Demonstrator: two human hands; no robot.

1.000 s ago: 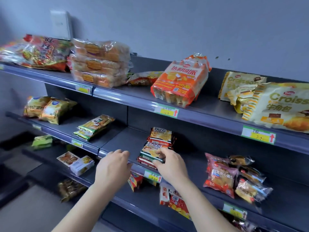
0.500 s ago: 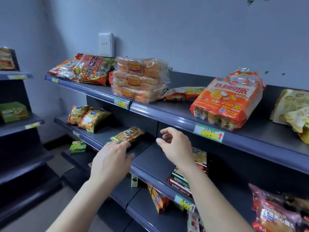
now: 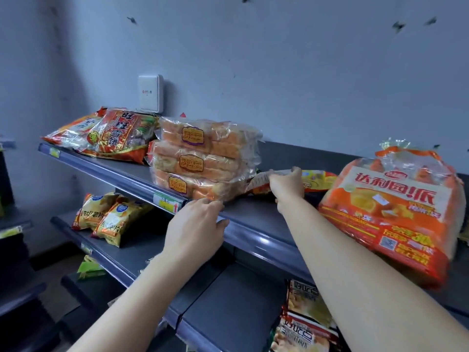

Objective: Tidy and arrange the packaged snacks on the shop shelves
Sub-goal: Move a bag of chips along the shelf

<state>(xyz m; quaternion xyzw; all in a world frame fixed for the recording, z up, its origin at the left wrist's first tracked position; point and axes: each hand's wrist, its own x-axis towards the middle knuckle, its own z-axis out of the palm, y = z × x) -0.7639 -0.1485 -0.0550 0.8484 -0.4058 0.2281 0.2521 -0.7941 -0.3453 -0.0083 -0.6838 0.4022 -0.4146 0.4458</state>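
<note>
Hands had climbed to the top shelf [image 3: 253,226], right hand [image 3: 286,189] pinching the yellow packet [image 3: 318,179] at three o'clock of the bread stack [image 3: 203,158], left hand [image 3: 195,224] resting slack-fingered, so tidying likely resumed there

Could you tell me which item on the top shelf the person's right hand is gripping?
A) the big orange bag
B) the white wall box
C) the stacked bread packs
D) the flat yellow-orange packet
D: the right hand pinches the end of the flat yellow-orange packet, lying between the stacked bread packs and the big orange bag.
</note>
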